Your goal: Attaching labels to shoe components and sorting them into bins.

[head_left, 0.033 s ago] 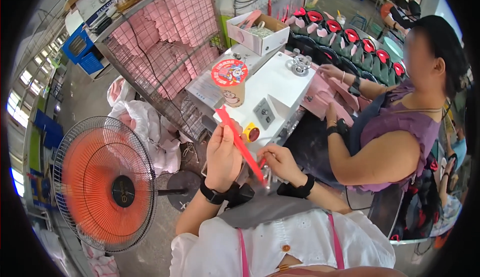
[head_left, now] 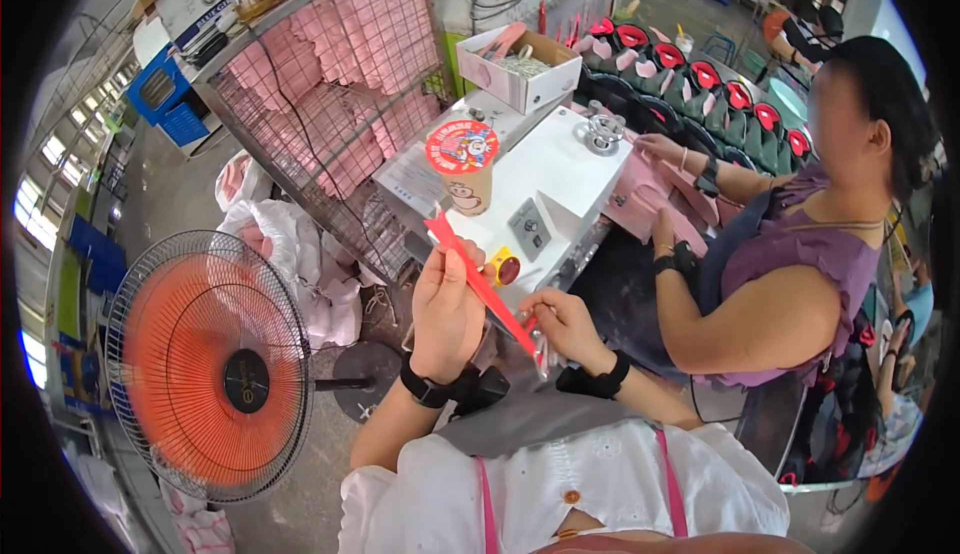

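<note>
My left hand (head_left: 448, 304) is closed round a long red straw (head_left: 488, 294), which slants from upper left to lower right. A pale tip shows at its upper end, and shiny clear plastic shows around its lower end. My right hand (head_left: 568, 326) is pinched at the clear wrapper (head_left: 541, 344) beside the straw's lower end; its fingertips are partly hidden. Just beyond my left hand, a drink cup (head_left: 466, 186) with a red printed film lid stands upright on the white sewing machine (head_left: 545, 159).
An orange fan (head_left: 210, 374) stands at left, near white sacks (head_left: 295, 264). A wire cage (head_left: 330, 74) holds pink pieces. A white box (head_left: 520, 69) sits behind the machine. At right, a co-worker (head_left: 770, 264) handles pink material (head_left: 655, 199); shoe-like pieces (head_left: 705, 74) line up behind.
The straw's lower end has shifted slightly right and down, and its pale upper tip now shows. More clear plastic is visible by my right hand. The cup has stayed in place.
</note>
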Demonstrator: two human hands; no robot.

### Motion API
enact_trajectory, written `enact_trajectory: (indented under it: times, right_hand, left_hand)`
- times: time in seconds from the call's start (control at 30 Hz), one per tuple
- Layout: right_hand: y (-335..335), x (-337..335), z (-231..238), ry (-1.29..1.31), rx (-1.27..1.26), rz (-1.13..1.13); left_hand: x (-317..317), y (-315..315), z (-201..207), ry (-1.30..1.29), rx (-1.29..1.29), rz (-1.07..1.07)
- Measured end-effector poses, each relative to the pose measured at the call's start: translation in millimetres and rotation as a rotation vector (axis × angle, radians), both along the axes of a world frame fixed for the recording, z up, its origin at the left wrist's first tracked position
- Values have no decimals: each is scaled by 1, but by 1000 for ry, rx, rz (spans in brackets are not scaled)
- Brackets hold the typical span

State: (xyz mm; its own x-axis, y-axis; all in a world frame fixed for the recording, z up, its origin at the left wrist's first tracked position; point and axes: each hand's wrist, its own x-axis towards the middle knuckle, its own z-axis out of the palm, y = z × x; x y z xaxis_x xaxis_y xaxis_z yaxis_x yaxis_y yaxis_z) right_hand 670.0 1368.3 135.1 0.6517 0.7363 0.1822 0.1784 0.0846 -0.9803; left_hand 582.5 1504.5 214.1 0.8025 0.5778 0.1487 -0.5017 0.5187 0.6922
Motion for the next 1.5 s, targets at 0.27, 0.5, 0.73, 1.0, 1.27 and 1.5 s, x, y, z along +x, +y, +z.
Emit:
enact_trajectory:
  times: [0.27, 0.5, 0.73, 1.0, 1.27, 1.5]
  right_hand:
    - [-15, 9, 17, 524, 395, 484]
    - [-17, 3, 56, -107, 460, 147]
    - [-9, 2, 63, -281, 506, -133]
    - [-2, 2, 46, -269, 714, -208]
    - [-4, -3, 47, -246, 641, -194]
    - [-5, -5, 45, -344, 597, -193]
  left_hand:
    - [10, 6, 10, -213, -211, -35]
    - [29, -9, 11, -242, -96, -103]
    - [34, -21, 1, -160, 4, -183]
    - [34, -29, 8, -189, 64, -320]
    - [30, -28, 0, -32, 188, -496]
    - [35, -25, 1, -109, -59, -387]
